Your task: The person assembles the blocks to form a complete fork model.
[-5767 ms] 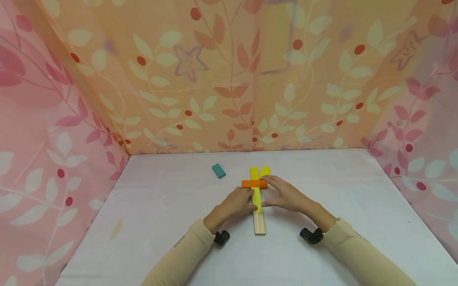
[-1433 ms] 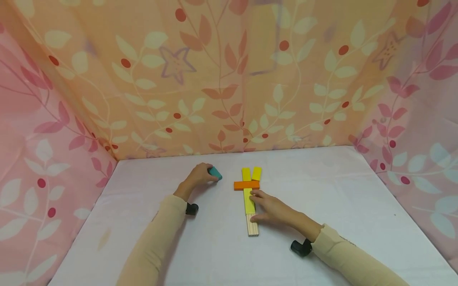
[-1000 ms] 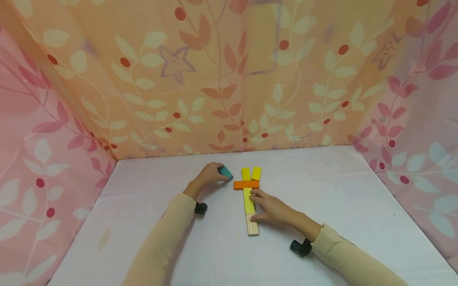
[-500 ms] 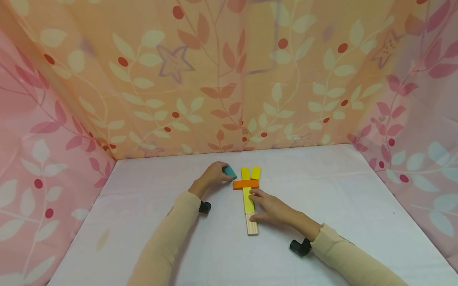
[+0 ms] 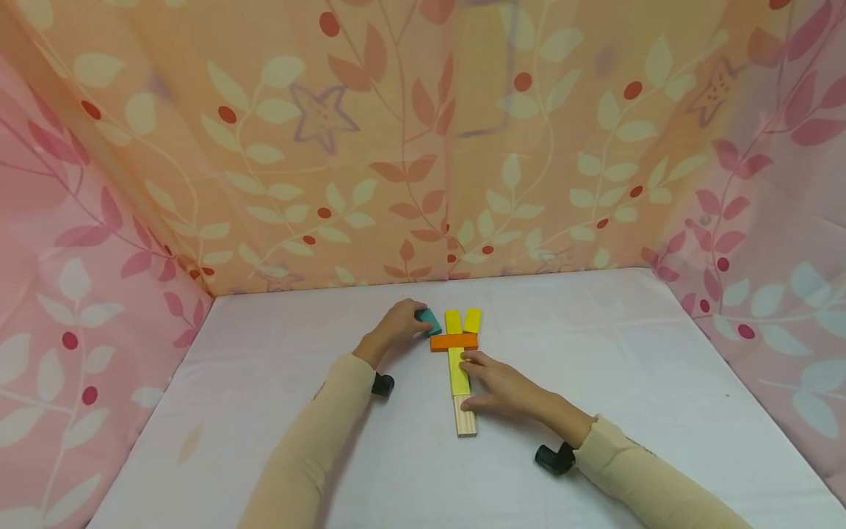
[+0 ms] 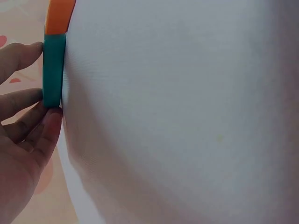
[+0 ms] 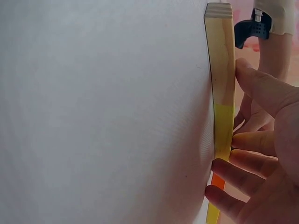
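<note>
My left hand (image 5: pixel 399 321) pinches a teal wooden block (image 5: pixel 429 321) between thumb and fingers, at the left end of the flat orange block (image 5: pixel 454 342). In the left wrist view the teal block (image 6: pixel 54 70) meets the orange block's end (image 6: pixel 60 16). Below the orange block a yellow block (image 5: pixel 458 371) and a plain wood block (image 5: pixel 465 425) run in line toward me. My right hand (image 5: pixel 505 386) rests along their right side, fingers spread and relaxed, fingertips on the yellow one and thumb on the plain one. Two yellow ends (image 5: pixel 452 321) (image 5: pixel 473 320) stick out beyond the orange block.
A white cloth covers the table (image 5: pixel 595 330). A patterned orange curtain (image 5: pixel 423 147) hangs behind it, with pink curtains (image 5: pixel 99 294) along both sides. Black wrist cameras (image 5: pixel 555 459) sit under both forearms.
My left hand has left the middle blocks, taken hold of the teal block and slid it right to the orange block. My right hand has shifted down to the lower blocks and stays there.
</note>
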Motion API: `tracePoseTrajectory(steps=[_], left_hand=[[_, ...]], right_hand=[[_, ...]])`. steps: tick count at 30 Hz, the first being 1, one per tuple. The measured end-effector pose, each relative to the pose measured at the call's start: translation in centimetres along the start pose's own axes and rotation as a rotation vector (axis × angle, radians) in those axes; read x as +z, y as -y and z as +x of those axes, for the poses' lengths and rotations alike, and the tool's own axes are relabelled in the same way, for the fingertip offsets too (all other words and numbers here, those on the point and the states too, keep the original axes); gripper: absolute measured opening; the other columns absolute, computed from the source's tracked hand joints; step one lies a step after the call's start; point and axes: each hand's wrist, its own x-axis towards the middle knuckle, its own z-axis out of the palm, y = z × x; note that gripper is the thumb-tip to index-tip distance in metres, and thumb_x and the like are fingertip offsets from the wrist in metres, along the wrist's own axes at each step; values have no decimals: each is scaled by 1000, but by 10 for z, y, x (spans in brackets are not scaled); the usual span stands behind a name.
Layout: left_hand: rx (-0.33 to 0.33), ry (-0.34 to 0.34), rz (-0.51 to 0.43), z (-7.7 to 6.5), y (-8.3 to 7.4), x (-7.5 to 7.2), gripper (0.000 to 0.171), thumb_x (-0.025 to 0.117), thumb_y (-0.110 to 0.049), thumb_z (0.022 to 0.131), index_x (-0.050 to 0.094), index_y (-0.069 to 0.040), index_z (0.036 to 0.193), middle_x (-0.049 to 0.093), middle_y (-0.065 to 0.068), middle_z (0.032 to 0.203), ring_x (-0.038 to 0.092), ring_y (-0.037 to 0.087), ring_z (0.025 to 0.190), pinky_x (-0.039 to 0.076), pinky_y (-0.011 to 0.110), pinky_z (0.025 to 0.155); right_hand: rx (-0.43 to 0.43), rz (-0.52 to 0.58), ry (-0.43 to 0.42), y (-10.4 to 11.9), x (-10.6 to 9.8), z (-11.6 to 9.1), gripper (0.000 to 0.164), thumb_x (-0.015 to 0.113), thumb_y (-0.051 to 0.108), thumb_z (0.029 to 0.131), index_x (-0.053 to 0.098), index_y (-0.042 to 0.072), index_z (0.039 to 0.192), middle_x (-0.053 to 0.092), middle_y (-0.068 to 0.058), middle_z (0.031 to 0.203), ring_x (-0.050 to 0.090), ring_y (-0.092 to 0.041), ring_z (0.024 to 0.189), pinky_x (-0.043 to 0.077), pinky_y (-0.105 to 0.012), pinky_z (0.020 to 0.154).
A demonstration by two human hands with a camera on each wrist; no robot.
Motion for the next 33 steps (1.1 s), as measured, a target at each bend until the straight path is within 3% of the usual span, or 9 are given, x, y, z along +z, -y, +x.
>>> tracePoseTrajectory(steps=[8,33], left_hand=[[-4,-1,12,-2,-6,1,56,71,-30,89,55,-8,138,56,13,136,52,27,113,44,40,109],[55,-3,8,-2,-3,2,56,73,-30,88,57,-7,136,59,12,132,55,24,107,46,39,106]], right_hand=[[0,-2,-3,0,0,0,76,72,46,84,50,0,140,40,-16,151,46,-34,136,43,-47,107],[-16,-23,-17,-2,2,1,75,72,46,85,50,0,139,41,-16,150,47,-34,135,44,-47,106]])
